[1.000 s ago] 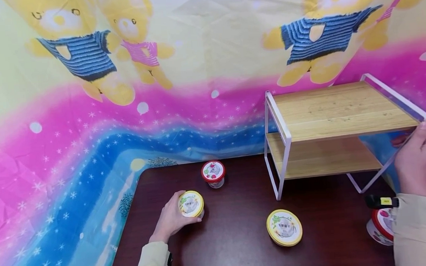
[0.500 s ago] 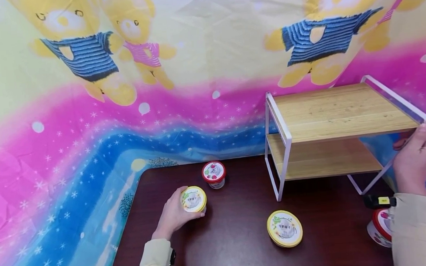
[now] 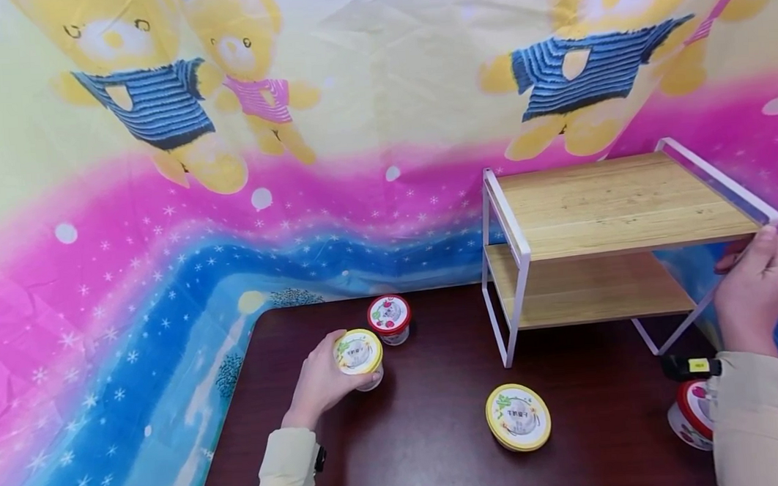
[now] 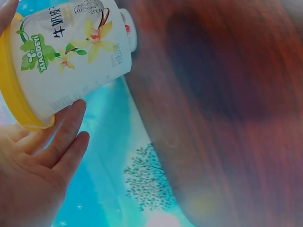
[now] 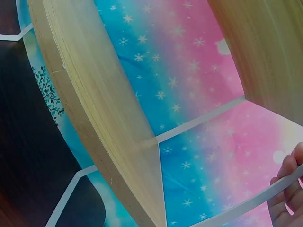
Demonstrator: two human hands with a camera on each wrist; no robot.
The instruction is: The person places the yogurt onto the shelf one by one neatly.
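My left hand [image 3: 322, 378] grips a yellow-lidded ice cream tub [image 3: 359, 353], thumb on the near side and fingers on the far side. In the left wrist view, the tub [image 4: 71, 61] shows a white wall with yellow flowers, and the hand [image 4: 42, 161] is around its lidded end. Just behind it in the head view stands a red-lidded tub [image 3: 389, 315]. My right hand [image 3: 757, 282] holds the white metal frame of a two-tier wooden shelf [image 3: 624, 201] at its front right corner. Fingers [image 5: 289, 179] curl round the frame bar in the right wrist view.
Another yellow-lidded tub [image 3: 518, 417] stands on the dark table [image 3: 433, 446] in front of the shelf. A second red-lidded tub [image 3: 691, 414] is partly hidden by the right sleeve. A printed bear cloth [image 3: 383, 126] hangs along the table's back and left edges.
My left hand has carried the yellow-lidded tub up and slightly right in the head view, closer to the red-lidded tub behind. The right hand stays on the shelf frame.
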